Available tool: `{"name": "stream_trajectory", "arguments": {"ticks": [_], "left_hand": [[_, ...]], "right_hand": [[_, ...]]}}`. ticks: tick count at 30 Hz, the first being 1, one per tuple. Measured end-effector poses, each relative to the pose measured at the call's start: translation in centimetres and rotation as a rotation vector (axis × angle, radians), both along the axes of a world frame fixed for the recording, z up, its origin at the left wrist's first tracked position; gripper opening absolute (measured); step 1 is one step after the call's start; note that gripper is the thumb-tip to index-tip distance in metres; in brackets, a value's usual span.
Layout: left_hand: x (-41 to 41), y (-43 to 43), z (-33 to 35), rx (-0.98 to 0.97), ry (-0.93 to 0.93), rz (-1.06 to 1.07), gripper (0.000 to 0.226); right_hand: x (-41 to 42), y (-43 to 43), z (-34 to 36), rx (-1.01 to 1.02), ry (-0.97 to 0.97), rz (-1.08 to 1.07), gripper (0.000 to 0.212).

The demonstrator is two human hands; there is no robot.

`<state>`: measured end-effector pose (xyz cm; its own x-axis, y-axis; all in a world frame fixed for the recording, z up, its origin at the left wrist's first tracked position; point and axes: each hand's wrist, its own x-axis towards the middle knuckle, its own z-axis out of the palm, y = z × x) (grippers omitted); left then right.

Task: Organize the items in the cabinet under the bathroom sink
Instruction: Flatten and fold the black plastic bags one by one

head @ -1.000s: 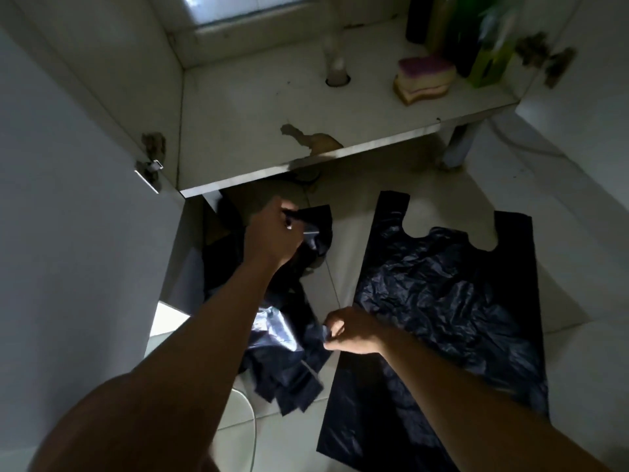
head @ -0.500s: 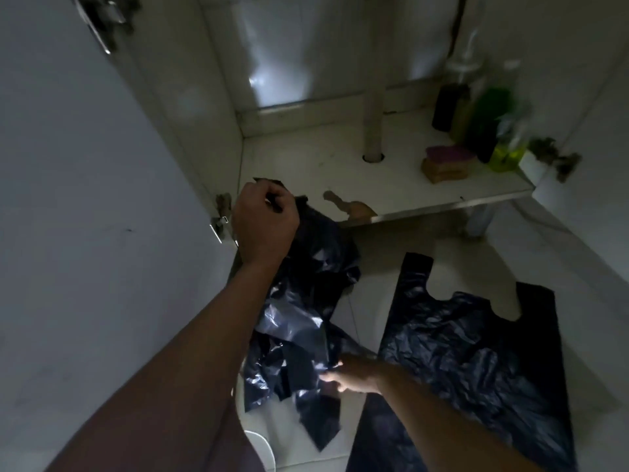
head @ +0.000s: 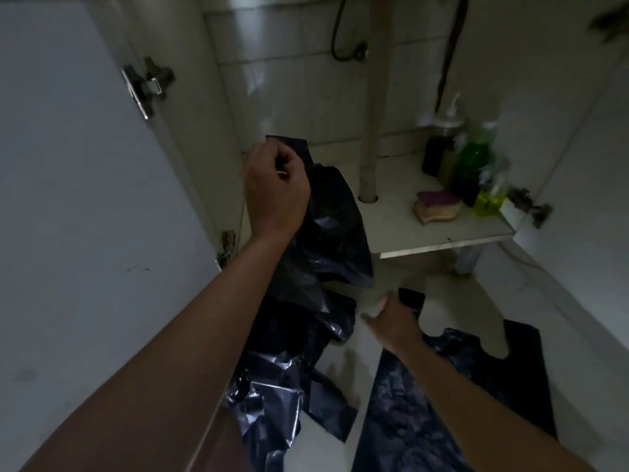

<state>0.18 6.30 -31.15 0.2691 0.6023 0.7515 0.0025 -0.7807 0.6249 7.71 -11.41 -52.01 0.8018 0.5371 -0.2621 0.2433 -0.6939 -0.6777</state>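
Observation:
My left hand [head: 274, 190] grips the top of a crumpled black plastic bag [head: 326, 233] and holds it up in front of the cabinet's left side, so the bag hangs down to the floor. My right hand [head: 391, 318] hovers lower, fingers spread and holding nothing, just right of the hanging bag. A second black plastic bag [head: 452, 396] lies flat on the floor tiles under my right forearm. The cabinet shelf [head: 401, 229] is white with a metal front edge.
Several bottles, among them a green bottle [head: 474, 165] and a yellow spray bottle [head: 490, 195], stand at the shelf's right back. A purple-topped sponge [head: 437, 207] lies before them. A drain pipe [head: 372, 131] passes through the shelf. The open left cabinet door [head: 85, 199] stands close beside my left arm.
My left hand lifted the bag higher, up in front of the cabinet. My right hand let go of the bag's lower part and opened. The view tilted up into the cabinet.

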Motion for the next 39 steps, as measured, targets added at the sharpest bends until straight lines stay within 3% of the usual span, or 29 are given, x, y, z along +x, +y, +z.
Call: {"name": "stream_trajectory", "arguments": {"ticks": [2, 4, 5, 8, 9, 11, 15, 18, 20, 21, 22, 24, 26, 30, 33, 35, 36, 39], "left_hand": [[0.7, -0.8, 1.6, -0.014, -0.022, -0.08, 0.014], [1.3, -1.7, 3.3, -0.081, -0.031, -0.199, 0.015], [1.6, -2.3, 4.5, -0.101, -0.039, -0.256, 0.016], [1.8, -3.1, 7.1, -0.059, -0.045, -0.274, 0.016], [1.8, -2.7, 7.7, -0.037, -0.041, -0.239, 0.017], [1.2, -1.5, 8.4, -0.043, 0.028, -0.118, 0.019], [0.3, -0.6, 7.5, 0.014, 0.433, 0.248, 0.024], [1.4, -4.3, 7.2, 0.324, 0.517, 0.013, 0.058], [3.5, -6.9, 6.9, 0.506, 0.751, -0.188, 0.087], [4.4, -7.7, 6.5, 0.53, 0.88, -0.243, 0.085], [5.1, -8.4, 6.4, 0.527, 0.956, -0.277, 0.07], [6.4, -8.8, 6.0, 0.505, 0.922, -0.303, 0.03], [7.1, -8.2, 5.9, 0.51, 0.869, -0.308, 0.015], [7.0, -5.6, 5.9, 0.452, 0.942, -0.258, 0.023], [7.0, -5.0, 5.5, 0.367, 1.068, -0.243, 0.017], [7.5, -6.8, 5.5, 0.268, 1.041, -0.375, 0.044], [7.9, -8.3, 5.6, 0.228, 0.995, -0.47, 0.047], [8.8, -12.1, 5.9, 0.257, 0.903, -0.628, 0.019]], "right_hand": [[2.8, -0.7, 3.6, 0.28, -0.103, -0.117, 0.09], [4.7, -0.3, 7.0, 0.325, -0.179, -0.047, 0.11], [5.3, -0.1, 8.5, 0.335, -0.229, 0.007, 0.102], [5.9, 0.4, 11.1, 0.396, -0.253, 0.068, 0.033], [6.0, 0.0, 11.7, 0.427, -0.241, 0.05, 0.021], [6.6, -1.6, 13.0, 0.492, -0.266, 0.017, 0.02], [8.5, -4.8, 16.3, 0.464, -0.378, 0.078, 0.019], [9.0, -6.4, 20.6, 0.292, -0.473, 0.206, 0.012], [8.9, -7.1, 23.6, 0.209, -0.552, 0.284, 0.011], [8.7, -7.5, 24.8, 0.193, -0.581, 0.308, 0.008], [8.8, -8.1, 26.0, 0.187, -0.608, 0.315, 0.009], [9.2, -9.6, 27.4, 0.15, -0.626, 0.313, 0.018], [10.2, -11.9, 28.1, 0.003, -0.605, 0.289, 0.03], [12.5, -16.7, 28.6, -0.245, -0.546, 0.16, 0.047], [13.0, -18.2, 29.5, -0.11, -0.51, 0.131, 0.036], [12.3, -17.7, 30.4, -0.045, -0.492, 0.155, 0.031], [11.8, -17.1, 30.8, -0.039, -0.489, 0.179, 0.029], [10.9, -15.8, 31.5, -0.01, -0.511, 0.216, 0.026]]}}
